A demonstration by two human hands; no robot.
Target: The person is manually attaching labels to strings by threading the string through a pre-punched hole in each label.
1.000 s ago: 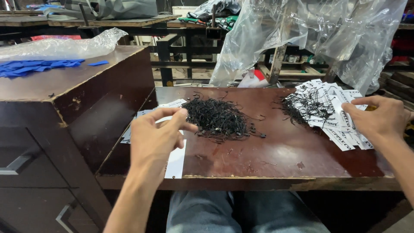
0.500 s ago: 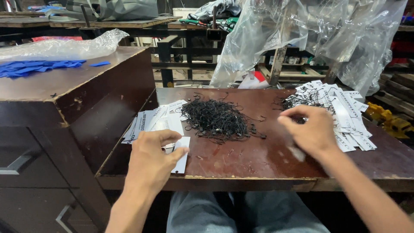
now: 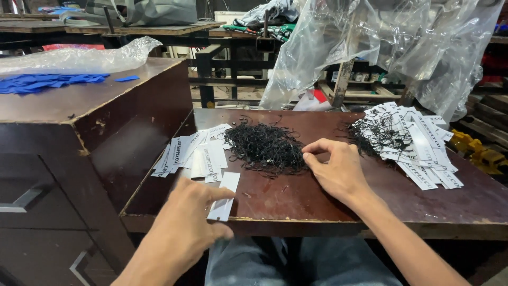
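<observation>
Head view, seated at a low dark-brown wooden table [image 3: 317,212] with a worn top.

Left hand [image 3: 185,228], at 7 o'clock from table centre, near the front edge: fingers curled, thumb and fingertips pinching the lower end of one narrow white paper tag [image 3: 224,195]. The tag lies nearly flat, its far end pointing to 12 o'clock toward the loose stack of white printed tags [image 3: 193,153] at 10 o'clock.

Right hand [image 3: 338,169], just right of centre: partly closed, forefinger and thumb drawn together at the 3 o'clock edge of the tangled heap of thin black string loops [image 3: 264,145]. Fingertips touch the outer strands; cannot tell whether a single loop is already gripped.

Second pile at 2 o'clock: white tags with black strings mixed in [image 3: 407,143], well apart from both hands.

Surroundings: tall dark wooden cabinet [image 3: 79,122] at 9 o'clock, bearing blue scraps [image 3: 47,82] and a clear plastic bag [image 3: 79,55]; crumpled clear plastic sheeting [image 3: 381,47] hangs at 1 o'clock behind the table.

Judgement on technique: the heap is matted, so picking from its thin outer edge, as the right hand is placed, should free one loop without dragging a clump. A light lift and a small shake would shed hangers-on. The left hand's grip sits low on the tag, so the far end stays clear; holding it steady and slightly raised would let string and tag meet without groping.
</observation>
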